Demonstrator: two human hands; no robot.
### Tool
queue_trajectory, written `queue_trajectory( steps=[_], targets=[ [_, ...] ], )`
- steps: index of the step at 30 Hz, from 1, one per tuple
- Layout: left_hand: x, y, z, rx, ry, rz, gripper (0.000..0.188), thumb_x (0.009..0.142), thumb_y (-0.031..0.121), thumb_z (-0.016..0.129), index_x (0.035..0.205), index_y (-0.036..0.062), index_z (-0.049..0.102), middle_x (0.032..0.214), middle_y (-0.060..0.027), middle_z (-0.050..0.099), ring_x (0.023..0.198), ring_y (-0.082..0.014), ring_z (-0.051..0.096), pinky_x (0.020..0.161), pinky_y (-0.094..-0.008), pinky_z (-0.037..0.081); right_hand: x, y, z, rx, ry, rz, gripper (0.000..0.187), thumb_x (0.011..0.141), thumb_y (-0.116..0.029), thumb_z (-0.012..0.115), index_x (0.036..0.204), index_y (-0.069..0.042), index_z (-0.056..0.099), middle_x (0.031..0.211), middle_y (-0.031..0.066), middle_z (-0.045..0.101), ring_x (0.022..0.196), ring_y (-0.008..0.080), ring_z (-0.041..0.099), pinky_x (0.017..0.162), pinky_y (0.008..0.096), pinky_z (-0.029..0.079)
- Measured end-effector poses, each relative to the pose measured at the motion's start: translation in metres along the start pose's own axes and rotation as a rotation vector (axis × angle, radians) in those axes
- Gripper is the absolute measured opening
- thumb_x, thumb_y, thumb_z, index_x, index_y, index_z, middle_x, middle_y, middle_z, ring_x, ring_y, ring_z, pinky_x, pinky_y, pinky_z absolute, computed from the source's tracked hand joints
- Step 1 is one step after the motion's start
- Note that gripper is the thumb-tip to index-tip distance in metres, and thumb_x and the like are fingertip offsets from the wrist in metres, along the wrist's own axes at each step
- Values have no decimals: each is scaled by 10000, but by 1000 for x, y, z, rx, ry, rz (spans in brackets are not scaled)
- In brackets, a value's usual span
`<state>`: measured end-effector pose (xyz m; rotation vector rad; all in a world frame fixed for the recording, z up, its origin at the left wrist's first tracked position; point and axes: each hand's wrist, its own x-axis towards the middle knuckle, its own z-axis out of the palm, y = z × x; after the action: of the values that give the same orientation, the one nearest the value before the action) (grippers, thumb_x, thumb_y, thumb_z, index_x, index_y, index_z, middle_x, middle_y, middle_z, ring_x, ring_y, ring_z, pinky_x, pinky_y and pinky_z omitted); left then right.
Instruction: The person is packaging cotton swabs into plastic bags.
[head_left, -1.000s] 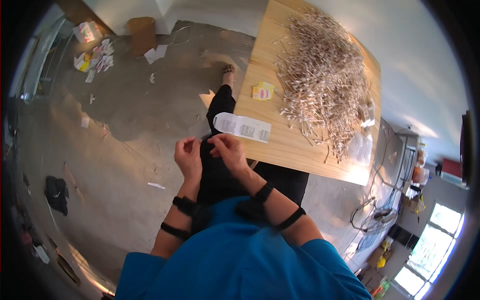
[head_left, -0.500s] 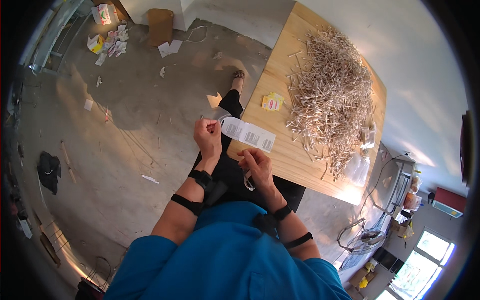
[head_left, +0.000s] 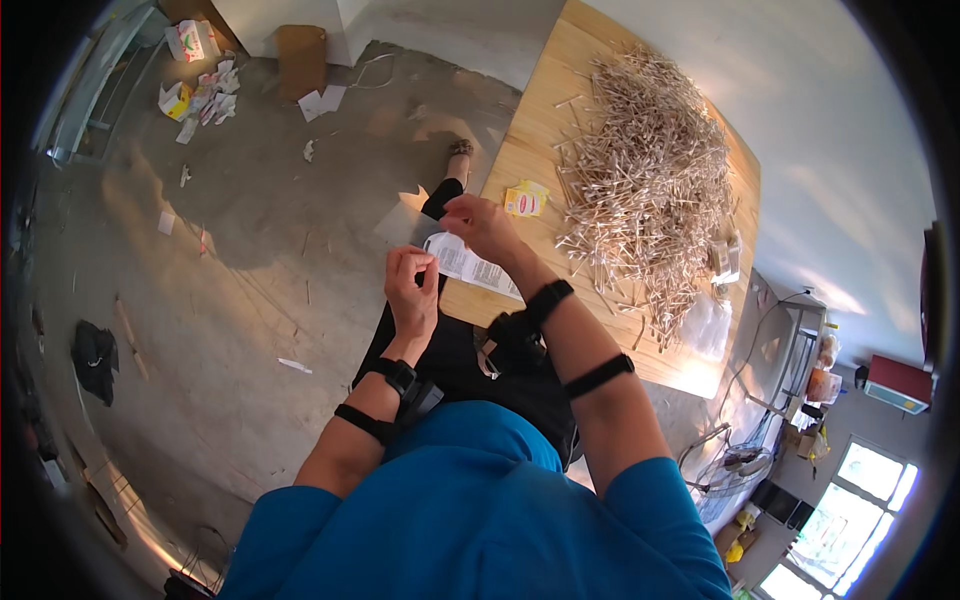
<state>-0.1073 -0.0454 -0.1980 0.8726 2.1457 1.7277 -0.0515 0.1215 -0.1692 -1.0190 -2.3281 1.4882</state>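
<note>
My left hand [head_left: 410,285] is closed in a pinch just off the table's near left corner. At its fingertips is a sheet of clear plastic film [head_left: 402,226], possibly a bag. Above and to the right, my right hand [head_left: 482,226] has its fingers bent together beside the film's right edge; what they grip, if anything, cannot be made out. A white printed card [head_left: 465,262] lies at the table edge, partly covered by my right hand and forearm. Just beyond is a small yellow and white packet [head_left: 526,198].
A large heap of cotton swabs [head_left: 650,180] covers much of the wooden table [head_left: 545,120]. Clear plastic bags [head_left: 706,325] lie by the heap's near right side. Cardboard [head_left: 302,62] and paper scraps [head_left: 212,95] litter the far floor. A fan [head_left: 738,465] stands at right.
My right hand has moved up and left, from the table's near edge to beside the film, now crossing over the card. My left hand stays pinched, slightly lower. More of the film shows.
</note>
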Motion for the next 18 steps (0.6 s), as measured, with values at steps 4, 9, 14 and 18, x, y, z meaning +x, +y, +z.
queue_trajectory(
  steps=[4,9,14,18],
  targets=[
    [-9,7,-9,-70,14,-48,302,899,47,715,1151,20,552,1262,-133,492,1057,-238,596,907,-350,519,13,4,-7,16,-279,95,291,841,-117,763,1105,-16,693,907,69,740,706,126,657,611,272,518],
    [5,-7,-28,-508,15,-668,524,908,229,757,1304,-2,503,1268,-115,561,1149,-194,566,998,-330,444,21,1,-23,97,-430,91,275,838,-93,768,1095,-24,700,907,68,744,778,131,674,692,279,529],
    [5,-15,-17,-462,-322,-726,311,911,230,754,1085,-12,667,999,-67,695,944,-126,623,903,-284,481,23,3,-34,-140,-503,40,215,846,-162,759,1035,-61,747,897,86,754,821,181,706,733,319,540],
    [-3,-8,-14,-320,-412,-689,328,915,275,744,1038,-25,699,925,-49,704,875,-102,616,801,-256,478,20,7,-38,-231,-473,-6,195,846,-250,751,956,-92,783,872,104,746,822,216,705,749,344,538]
  ],
)
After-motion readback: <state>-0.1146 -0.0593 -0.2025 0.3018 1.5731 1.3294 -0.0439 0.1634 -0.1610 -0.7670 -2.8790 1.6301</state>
